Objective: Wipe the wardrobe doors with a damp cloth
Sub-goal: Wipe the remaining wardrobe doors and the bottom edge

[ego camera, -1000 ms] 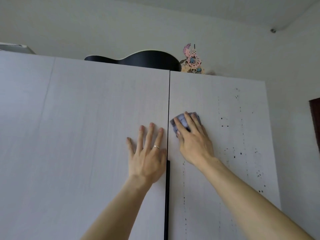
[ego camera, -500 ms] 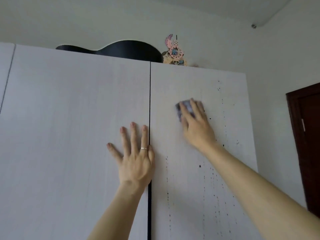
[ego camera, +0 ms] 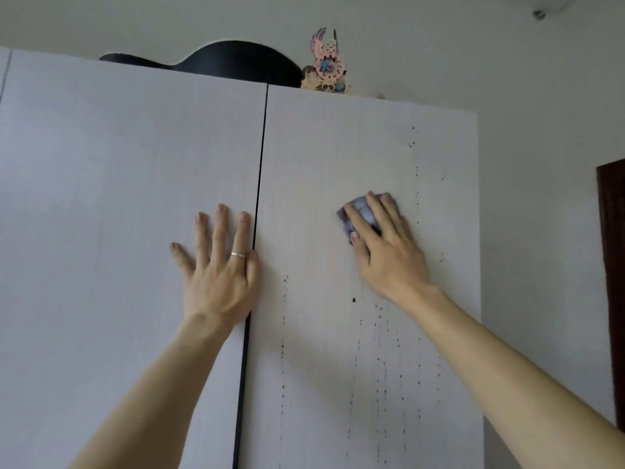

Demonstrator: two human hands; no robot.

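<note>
Two pale wardrobe doors fill the view, split by a dark vertical gap. My left hand (ego camera: 220,269) lies flat with spread fingers on the left door (ego camera: 118,198), its thumb at the gap. My right hand (ego camera: 385,245) presses a folded bluish-grey cloth (ego camera: 362,213) flat against the upper part of the right door (ego camera: 321,157). Straight fingers cover most of the cloth. Dark specks and drip lines mark the right door below and to the right of the cloth.
A black guitar-shaped case (ego camera: 233,64) and a pink paper ornament (ego camera: 326,67) stand on top of the wardrobe. The white wall (ego camera: 541,164) runs to the right, with a dark brown door frame (ego camera: 612,282) at the right edge.
My right hand has slid the cloth to the right across the right door, away from the gap. My left hand has stayed flat on the left door.
</note>
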